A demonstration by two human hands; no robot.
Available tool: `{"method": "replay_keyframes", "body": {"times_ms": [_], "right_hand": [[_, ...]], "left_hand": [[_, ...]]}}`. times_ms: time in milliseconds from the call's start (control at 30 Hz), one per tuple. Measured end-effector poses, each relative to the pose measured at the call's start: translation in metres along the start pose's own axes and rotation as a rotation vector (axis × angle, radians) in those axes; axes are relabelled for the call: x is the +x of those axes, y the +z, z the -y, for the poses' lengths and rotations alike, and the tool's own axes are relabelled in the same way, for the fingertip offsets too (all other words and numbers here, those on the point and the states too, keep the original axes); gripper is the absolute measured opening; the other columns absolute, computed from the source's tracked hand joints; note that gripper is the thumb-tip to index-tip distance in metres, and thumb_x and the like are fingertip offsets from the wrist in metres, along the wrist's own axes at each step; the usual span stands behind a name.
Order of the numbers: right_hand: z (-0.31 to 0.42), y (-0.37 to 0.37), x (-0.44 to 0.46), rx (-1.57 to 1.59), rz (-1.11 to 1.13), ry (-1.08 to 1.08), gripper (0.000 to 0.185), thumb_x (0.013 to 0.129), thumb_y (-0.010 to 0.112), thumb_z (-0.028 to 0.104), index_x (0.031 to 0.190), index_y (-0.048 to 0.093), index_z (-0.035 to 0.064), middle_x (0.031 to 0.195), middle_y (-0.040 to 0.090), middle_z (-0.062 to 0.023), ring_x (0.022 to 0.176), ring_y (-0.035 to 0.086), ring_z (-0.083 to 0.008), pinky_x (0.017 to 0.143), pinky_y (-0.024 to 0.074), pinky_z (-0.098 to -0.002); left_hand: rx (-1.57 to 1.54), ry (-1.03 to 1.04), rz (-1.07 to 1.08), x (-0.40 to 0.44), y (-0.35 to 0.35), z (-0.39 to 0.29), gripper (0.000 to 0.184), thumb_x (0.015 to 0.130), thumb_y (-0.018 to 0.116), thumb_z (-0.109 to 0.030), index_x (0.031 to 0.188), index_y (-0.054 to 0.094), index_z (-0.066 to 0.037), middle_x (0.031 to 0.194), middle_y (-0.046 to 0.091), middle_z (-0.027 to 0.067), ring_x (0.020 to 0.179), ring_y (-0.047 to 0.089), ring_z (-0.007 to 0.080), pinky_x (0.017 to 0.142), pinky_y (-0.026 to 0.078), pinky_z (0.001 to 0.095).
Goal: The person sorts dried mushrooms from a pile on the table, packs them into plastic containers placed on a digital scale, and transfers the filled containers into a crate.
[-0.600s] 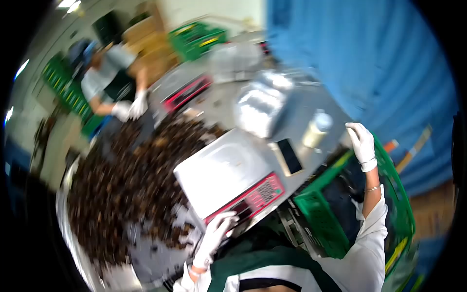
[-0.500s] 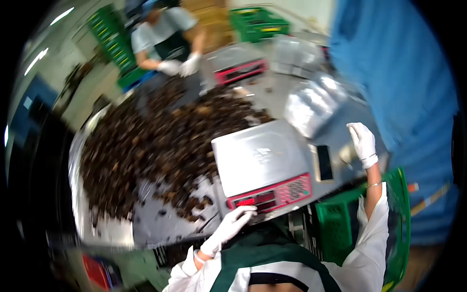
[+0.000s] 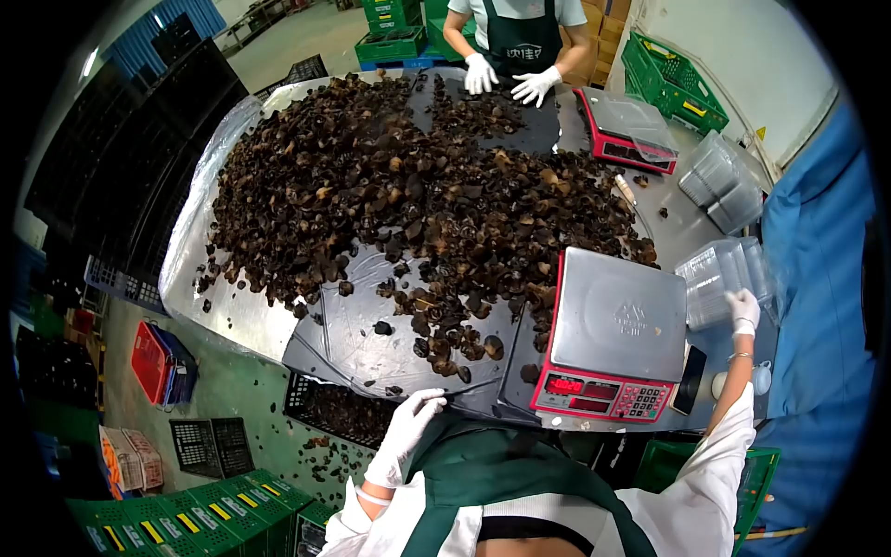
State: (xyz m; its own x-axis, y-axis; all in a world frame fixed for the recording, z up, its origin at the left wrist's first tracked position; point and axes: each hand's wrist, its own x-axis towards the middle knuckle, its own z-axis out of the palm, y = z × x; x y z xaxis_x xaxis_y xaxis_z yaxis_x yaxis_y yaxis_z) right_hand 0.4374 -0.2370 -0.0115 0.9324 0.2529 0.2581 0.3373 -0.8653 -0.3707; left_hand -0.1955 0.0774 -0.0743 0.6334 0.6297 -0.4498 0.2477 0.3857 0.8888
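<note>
My left hand (image 3: 413, 422), in a white glove, is at the table's front edge with its fingers stretched out and nothing in them. Over on the right, my gloved right hand (image 3: 742, 311) has its fingers bent onto the near side of a stack of clear plastic containers (image 3: 719, 278). Between my hands stands a red scale (image 3: 617, 316) with a bare metal pan and a lit display. Dark brown, ruffled pieces that look like wood ear mushrooms (image 3: 371, 176) lie heaped across the metal table (image 3: 255, 320).
Across the table, a co-worker's gloved hands (image 3: 509, 82) are over the heap beside a second scale (image 3: 636, 125). More clear containers (image 3: 719, 181) stand at the right. A phone (image 3: 688, 381) lies beside my scale. Green crates (image 3: 204, 515) and a black crate (image 3: 339, 408) are below.
My view has swung, showing more of the floor at left. My right hand has moved from near the phone onto the plastic containers. My left hand has left the scale's front for the table edge.
</note>
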Motion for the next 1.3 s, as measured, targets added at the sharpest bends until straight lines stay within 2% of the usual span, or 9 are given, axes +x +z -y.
{"method": "replay_keyframes", "body": {"times_ms": [100,167,400,567,700,833,967,1100,1300], "right_hand": [[-0.017,-0.032,0.005,0.704,-0.340,0.089,0.027,0.090,0.061,0.028,0.072,0.058,0.0083,0.069,0.049,0.0053,0.063,0.042,-0.0082,0.058,0.0380,-0.0251],[0.066,-0.091,-0.051,0.973,-0.291,0.122,0.025,0.093,0.056,0.025,0.076,0.056,0.0075,0.072,0.048,0.0031,0.065,0.041,-0.0087,0.060,0.0365,-0.0256],[0.201,-0.074,-0.225,0.076,0.095,-0.497,0.014,0.078,0.066,0.015,0.077,0.056,0.0040,0.072,0.053,-0.0065,0.072,0.052,-0.0228,0.068,0.0410,-0.0336],[0.216,-0.030,-0.291,-0.241,0.317,-0.532,0.017,0.070,0.071,0.019,0.078,0.061,0.0082,0.078,0.057,-0.0068,0.079,0.055,-0.0288,0.083,0.0403,-0.0378],[0.255,-0.040,-0.320,-0.047,0.025,-0.406,0.022,0.075,0.070,0.016,0.094,0.066,0.0074,0.092,0.064,-0.0092,0.094,0.059,-0.0283,0.087,0.0445,-0.0384],[0.313,-0.023,-0.350,0.186,0.162,-0.313,0.017,0.078,0.067,0.011,0.093,0.067,0.0054,0.092,0.066,-0.0111,0.092,0.061,-0.0273,0.081,0.0489,-0.0356],[0.342,0.062,-0.368,0.436,0.400,-0.434,0.033,0.078,0.069,0.018,0.109,0.063,0.0076,0.106,0.063,-0.0133,0.098,0.060,-0.0310,0.085,0.0483,-0.0358],[0.345,0.144,-0.362,0.178,0.448,-0.390,0.059,0.076,0.071,0.032,0.128,0.052,0.0124,0.123,0.053,-0.0136,0.109,0.054,-0.0313,0.090,0.0458,-0.0387],[0.393,0.169,-0.378,0.160,0.566,-0.616,0.047,0.077,0.066,0.020,0.122,0.053,0.0175,0.101,0.051,-0.0080,0.095,0.054,-0.0267,0.077,0.0504,-0.0381]], "left_hand": [[0.307,0.206,-0.155,0.018,-0.040,-0.010,0.024,0.090,0.057,-0.010,0.112,0.061,-0.001,0.109,0.063,0.0086,0.102,0.058,0.0160,0.090,0.045,0.0275],[0.273,0.275,-0.260,0.041,-0.066,-0.015,0.020,0.087,0.060,-0.008,0.106,0.065,-0.004,0.111,0.061,0.0091,0.103,0.058,0.0198,0.092,0.043,0.0292],[0.974,0.957,-0.330,0.169,-0.082,-0.056,0.024,0.070,0.072,-0.014,0.094,0.069,-0.010,0.119,0.059,0.0120,0.106,0.054,0.0307,0.089,0.045,0.0393],[1.221,0.931,-0.106,0.215,-0.073,-0.039,0.022,0.066,0.074,-0.016,0.082,0.060,-0.009,0.127,0.053,0.0124,0.117,0.046,0.0365,0.093,0.040,0.0465],[0.919,0.952,-0.079,0.221,-0.092,-0.033,0.012,0.071,0.067,-0.014,0.078,0.060,-0.008,0.122,0.058,0.0129,0.118,0.048,0.0383,0.098,0.036,0.0475],[0.686,0.754,-0.153,0.166,-0.130,-0.058,0.011,0.077,0.065,-0.016,0.074,0.059,-0.007,0.122,0.059,0.0167,0.116,0.051,0.0364,0.100,0.036,0.0439],[0.612,0.706,-0.404,0.125,-0.198,-0.052,0.007,0.077,0.066,-0.010,0.078,0.060,-0.006,0.118,0.058,0.0193,0.113,0.051,0.0342,0.101,0.036,0.0432],[0.566,0.502,-0.806,0.069,-0.261,-0.020,0.012,0.083,0.065,-0.011,0.085,0.060,-0.001,0.119,0.057,0.0192,0.109,0.053,0.0313,0.098,0.037,0.0405],[1.133,0.356,-1.018,0.002,-0.304,0.033,0.047,0.079,0.064,-0.005,0.125,0.052,-0.004,0.136,0.044,0.0195,0.126,0.039,0.0361,0.107,0.030,0.0463]]}}
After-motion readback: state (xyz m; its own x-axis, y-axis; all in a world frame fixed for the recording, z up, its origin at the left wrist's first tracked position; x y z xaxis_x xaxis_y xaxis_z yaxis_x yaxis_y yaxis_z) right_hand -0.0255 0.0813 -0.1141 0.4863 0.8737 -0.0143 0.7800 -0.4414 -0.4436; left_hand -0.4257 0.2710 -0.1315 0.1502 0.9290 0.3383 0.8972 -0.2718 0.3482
